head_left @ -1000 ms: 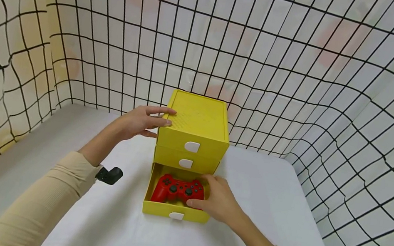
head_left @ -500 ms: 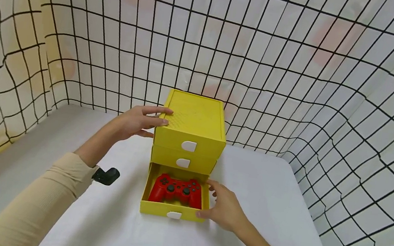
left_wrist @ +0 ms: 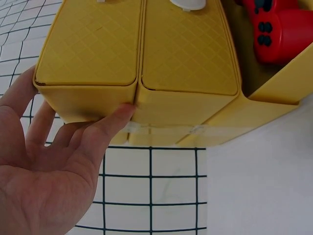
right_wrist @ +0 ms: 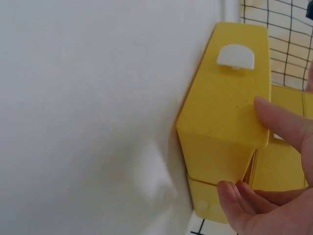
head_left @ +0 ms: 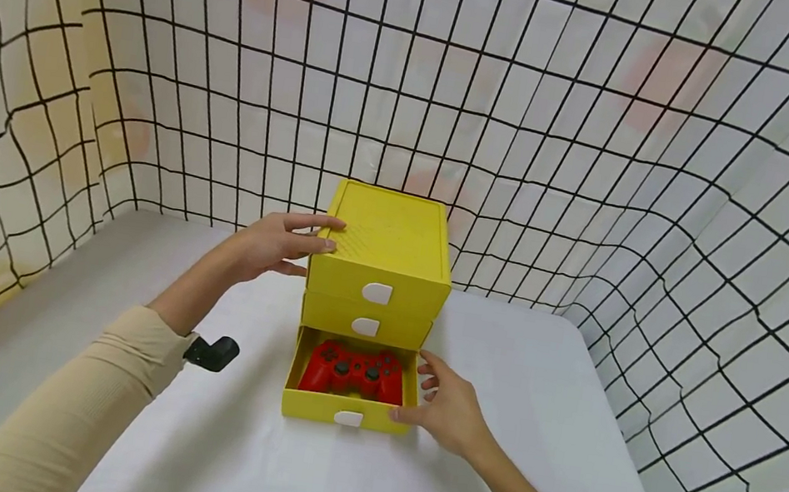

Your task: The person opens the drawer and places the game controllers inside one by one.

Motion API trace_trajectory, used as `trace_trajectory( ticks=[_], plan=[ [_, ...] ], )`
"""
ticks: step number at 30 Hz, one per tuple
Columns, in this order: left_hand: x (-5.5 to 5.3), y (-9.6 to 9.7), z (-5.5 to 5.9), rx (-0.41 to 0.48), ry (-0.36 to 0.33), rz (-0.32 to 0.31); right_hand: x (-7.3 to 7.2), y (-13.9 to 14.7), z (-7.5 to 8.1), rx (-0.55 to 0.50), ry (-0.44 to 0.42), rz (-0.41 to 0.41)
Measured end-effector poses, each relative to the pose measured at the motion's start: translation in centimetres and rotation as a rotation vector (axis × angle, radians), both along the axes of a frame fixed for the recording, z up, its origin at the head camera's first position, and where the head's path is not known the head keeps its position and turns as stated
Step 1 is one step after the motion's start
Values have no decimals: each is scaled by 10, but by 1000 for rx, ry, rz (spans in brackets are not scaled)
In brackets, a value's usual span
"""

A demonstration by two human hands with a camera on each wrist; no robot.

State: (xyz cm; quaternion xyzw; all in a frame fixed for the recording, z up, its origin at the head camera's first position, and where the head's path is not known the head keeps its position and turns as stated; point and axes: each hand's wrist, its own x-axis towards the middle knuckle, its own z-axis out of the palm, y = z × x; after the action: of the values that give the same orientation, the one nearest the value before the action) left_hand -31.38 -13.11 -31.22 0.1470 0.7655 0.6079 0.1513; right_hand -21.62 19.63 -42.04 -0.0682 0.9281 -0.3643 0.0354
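Note:
A yellow drawer cabinet (head_left: pixel 389 233) with white pull tabs stands on the white table. Its bottom drawer (head_left: pixel 319 408) is pulled out and holds a red game controller (head_left: pixel 352 373). My left hand (head_left: pixel 266 245) rests at the cabinet's upper left edge, some fingers on top and others against the side, as the left wrist view also shows. My right hand (head_left: pixel 450 409) holds the drawer's right front corner. In the right wrist view its thumb (right_wrist: pixel 279 120) presses the drawer front, while curled fingers (right_wrist: pixel 232 200) touch the side near where drawer and cabinet meet.
Black wire grid panels (head_left: pixel 415 98) backed by white sheeting surround the table (head_left: pixel 522 365) at the back and both sides. The two upper drawers, the middle one (head_left: pixel 335 313) included, are closed. Dark wrist-camera mounts (head_left: pixel 213 352) sit at both cuffs.
My right hand has left the controller's right side and moved to the drawer's front corner. The drawer, with the controller inside, has slid slightly inward. My left hand stays on the cabinet.

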Motion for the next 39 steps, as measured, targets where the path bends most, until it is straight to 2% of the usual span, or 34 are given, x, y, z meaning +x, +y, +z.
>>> trace_trajectory(
  ticks=[11, 23, 39],
  plan=[
    [0, 0, 0, -3, 13, 5, -11, -4, -9, -122, 67, -73],
    [-1, -1, -1, -3, 4, 0, -22, -7, -14, -159, 96, -137],
    [-1, 1, -1, -4, -1, 13, -33, -14, -27, -265, 223, -194]
  ],
)
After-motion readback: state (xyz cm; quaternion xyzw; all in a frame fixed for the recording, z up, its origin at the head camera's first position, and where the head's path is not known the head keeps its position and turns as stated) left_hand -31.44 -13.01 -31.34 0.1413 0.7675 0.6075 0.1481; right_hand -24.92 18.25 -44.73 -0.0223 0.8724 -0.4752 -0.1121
